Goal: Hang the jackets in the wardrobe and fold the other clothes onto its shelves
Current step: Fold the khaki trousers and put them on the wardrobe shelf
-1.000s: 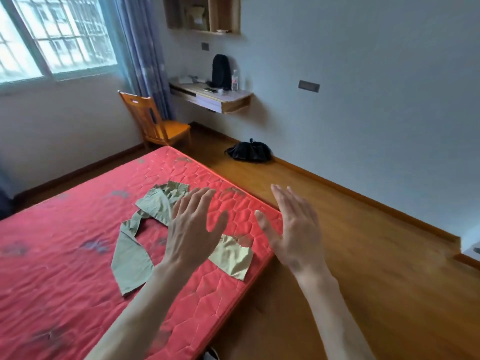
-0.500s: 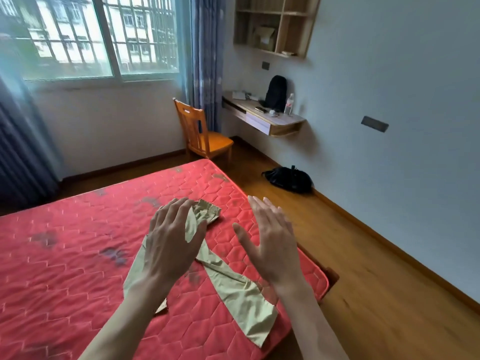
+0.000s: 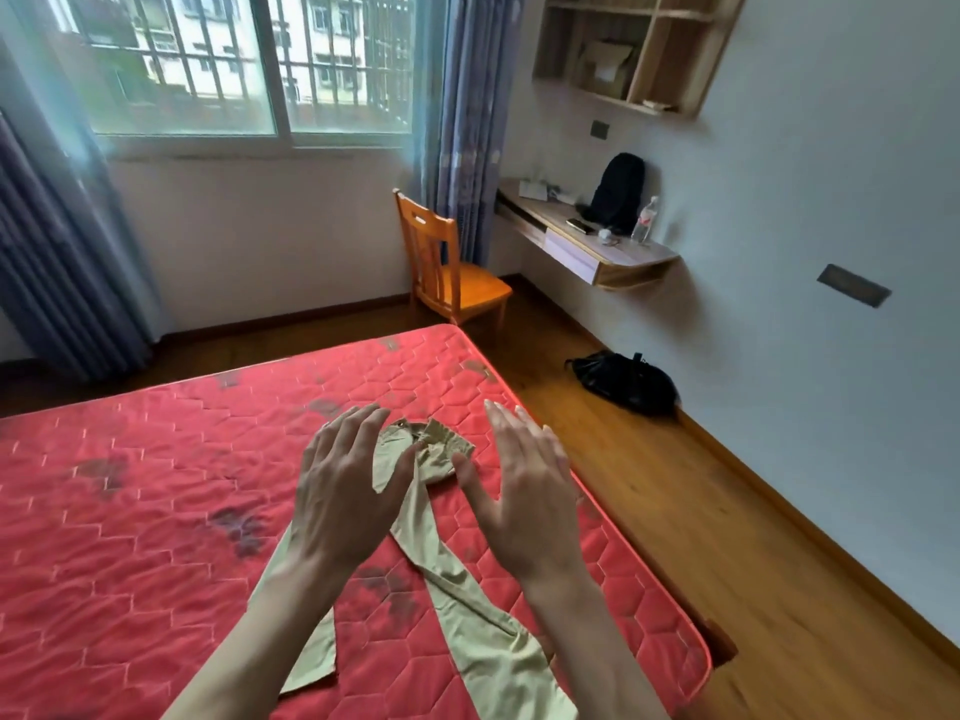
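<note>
A pair of khaki trousers [image 3: 441, 579] lies flat on the red quilted mattress [image 3: 130, 511], close to its right-hand edge. Its long axis runs from the near side up and away: the two legs splay toward the person in a narrow V, and the gathered waistband points away, toward the far corner of the mattress. The right leg's cuff runs off the bottom of the view, and the left leg's upper part is hidden behind the forearm.

Both hands hover above the trousers, backs toward the camera. The left hand [image 3: 345, 491] has its fingers spread and straight, gripping nothing; the right hand [image 3: 524, 491] is likewise loose and flat, thumb out, holding nothing. Whether either palm touches the cloth cannot be told (the hands cover the seat of the trousers).

Beyond the mattress, on the wooden floor by the wall, slumps a black bag [image 3: 623, 381]. Farther off stands an orange wooden chair [image 3: 447, 267] beside a wall-mounted desk [image 3: 592, 246] carrying a black backpack [image 3: 618, 189] and a water bottle [image 3: 644, 220]. A barred window [image 3: 234, 59] with blue curtains closes the far wall.
</note>
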